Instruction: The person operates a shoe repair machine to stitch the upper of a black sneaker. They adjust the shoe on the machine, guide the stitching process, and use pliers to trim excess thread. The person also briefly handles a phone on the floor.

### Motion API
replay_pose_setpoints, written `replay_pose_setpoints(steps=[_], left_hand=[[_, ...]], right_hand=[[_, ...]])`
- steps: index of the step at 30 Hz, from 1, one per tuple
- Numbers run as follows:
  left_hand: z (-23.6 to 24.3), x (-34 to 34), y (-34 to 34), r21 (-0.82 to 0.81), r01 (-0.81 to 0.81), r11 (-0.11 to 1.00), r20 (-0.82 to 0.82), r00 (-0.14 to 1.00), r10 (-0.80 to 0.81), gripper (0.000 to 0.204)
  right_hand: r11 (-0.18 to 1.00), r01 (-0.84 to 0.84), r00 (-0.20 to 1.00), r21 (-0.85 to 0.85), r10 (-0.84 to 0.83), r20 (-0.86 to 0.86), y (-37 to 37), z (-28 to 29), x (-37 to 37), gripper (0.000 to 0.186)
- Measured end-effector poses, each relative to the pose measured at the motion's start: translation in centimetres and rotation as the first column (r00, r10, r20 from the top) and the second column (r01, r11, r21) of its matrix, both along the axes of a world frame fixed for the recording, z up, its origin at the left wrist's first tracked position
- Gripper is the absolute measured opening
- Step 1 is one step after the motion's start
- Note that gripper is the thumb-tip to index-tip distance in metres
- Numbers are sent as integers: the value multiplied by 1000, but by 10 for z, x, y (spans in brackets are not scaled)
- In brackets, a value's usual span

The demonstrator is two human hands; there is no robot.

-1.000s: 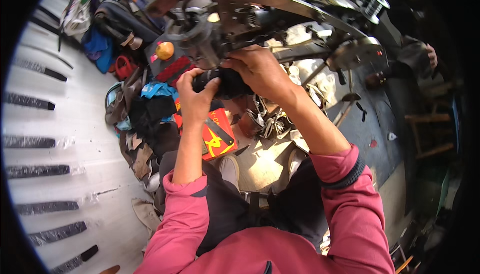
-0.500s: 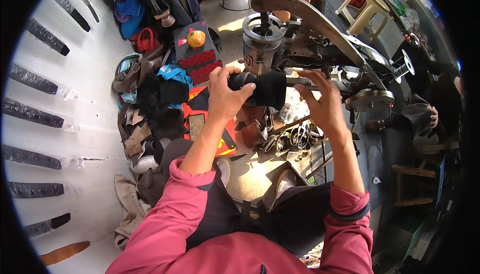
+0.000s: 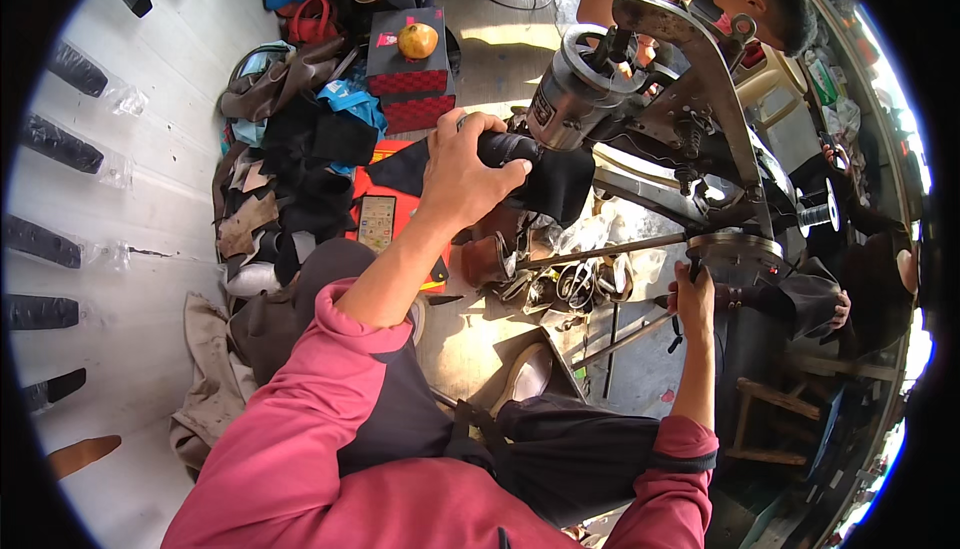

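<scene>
My left hand [image 3: 462,164] is closed round a rolled black shoe piece [image 3: 552,184], perhaps leather, under the metal cylinder head [image 3: 560,94] of a heavy sewing machine [image 3: 745,159]. My right hand [image 3: 692,299] is closed on a dark crank handle [image 3: 697,267] hanging below the round metal wheel [image 3: 740,252] at the machine's right. A metal thread spool [image 3: 818,211] sits at the side of the machine. The piece's far end is partly hidden by the machine.
A fruit [image 3: 417,41] rests on stacked shoe boxes [image 3: 408,109]. Leather scraps [image 3: 250,219], a phone [image 3: 377,221] on a red box and cobbling clutter [image 3: 570,284] lie below. Another person [image 3: 750,9] leans behind the machine; a wooden stool [image 3: 770,394] stands at right.
My right hand has left the area by the black piece and moved down and right onto the crank handle. My left hand keeps its hold. The view has swung, showing more of the other person.
</scene>
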State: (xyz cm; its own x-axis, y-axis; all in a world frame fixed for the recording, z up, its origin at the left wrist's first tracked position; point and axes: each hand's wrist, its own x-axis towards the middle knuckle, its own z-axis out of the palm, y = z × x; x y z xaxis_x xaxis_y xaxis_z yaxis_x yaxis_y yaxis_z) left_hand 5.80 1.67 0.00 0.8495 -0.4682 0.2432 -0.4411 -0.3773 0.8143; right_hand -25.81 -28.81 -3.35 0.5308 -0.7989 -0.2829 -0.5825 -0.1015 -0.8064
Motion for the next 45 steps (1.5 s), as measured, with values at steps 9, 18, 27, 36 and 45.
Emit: replay_pose_setpoints(steps=[9,18,27,36,45], left_hand=[[3,-2,2,35,11,999,-8,1000,-11,58],[7,0,4,50,24,998,-38,999,-22,54],[-3,9,4,3,64,998,-16,998,-64,49],[0,10,5,31,73,997,-10,997,-73,49],[-4,9,6,39,58,998,-48,997,-56,48]], right_hand=[[960,43,994,-278,-13,111,34,47,23,28],[845,363,927,-391,-285,244,-74,51,-47,15],[996,-84,996,-11,84,-19,8,20,6,30],[851,365,927,-377,-292,237,-69,60,-42,25],[992,-122,992,22,121,45,4,23,6,33]])
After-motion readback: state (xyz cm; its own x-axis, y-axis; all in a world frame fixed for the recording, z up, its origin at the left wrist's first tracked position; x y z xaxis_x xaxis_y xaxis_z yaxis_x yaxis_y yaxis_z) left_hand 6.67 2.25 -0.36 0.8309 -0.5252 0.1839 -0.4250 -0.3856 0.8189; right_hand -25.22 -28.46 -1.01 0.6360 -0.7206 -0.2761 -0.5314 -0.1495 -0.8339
